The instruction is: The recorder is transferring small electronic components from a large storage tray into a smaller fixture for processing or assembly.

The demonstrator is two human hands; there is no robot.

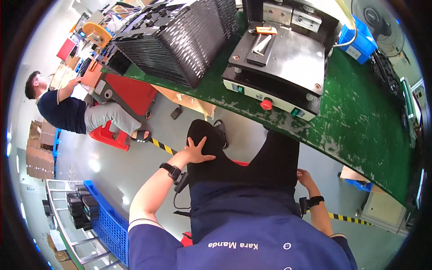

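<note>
Idle step, seemingly: left grip (pixel 196 152) is rested spread on left thigh (pixel 201 129), right grip (pixel 304 178) can't be read beside right thigh (pixel 282 157), machine (pixel 297 58) is parked untouched on green tabletop (pixel 355 130); for handling, a forward reach is needed.

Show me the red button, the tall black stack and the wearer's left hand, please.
Red button (pixel 266 104): head view, on its round cap.
Black stack (pixel 175 45): head view, on its ridged side.
Left hand (pixel 195 154): head view, on its back.
</note>
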